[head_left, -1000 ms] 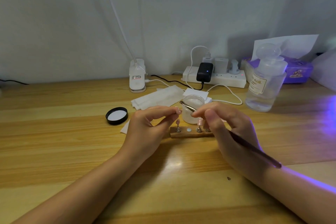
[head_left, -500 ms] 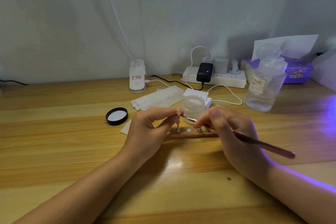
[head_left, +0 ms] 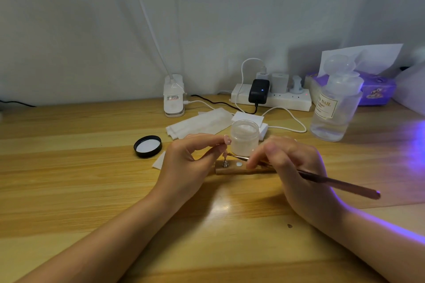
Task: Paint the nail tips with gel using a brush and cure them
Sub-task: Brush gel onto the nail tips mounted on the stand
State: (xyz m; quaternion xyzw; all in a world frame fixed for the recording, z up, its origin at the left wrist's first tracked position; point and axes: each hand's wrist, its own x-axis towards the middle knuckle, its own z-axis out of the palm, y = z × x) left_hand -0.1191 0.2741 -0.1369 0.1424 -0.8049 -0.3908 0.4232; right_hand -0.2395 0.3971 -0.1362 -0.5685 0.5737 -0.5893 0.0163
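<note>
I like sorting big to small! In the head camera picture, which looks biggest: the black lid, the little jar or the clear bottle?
1. Clear bottle, biggest.
2. Little jar.
3. Black lid, close to the jar in apparent size; I can't rank those two confidently.

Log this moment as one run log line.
phase: painting nail tip | right hand: holds brush, bristles at nail tip | left hand: steadies nail tip | gel jar: open

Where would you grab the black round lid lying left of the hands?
Take the black round lid by its rim, from above, fingers on opposite edges. It lies flat on the wooden table with its white liner facing up, so the low black wall is probably the only graspable part. Its left and near sides look free; a white pad lies close on its right.
</note>
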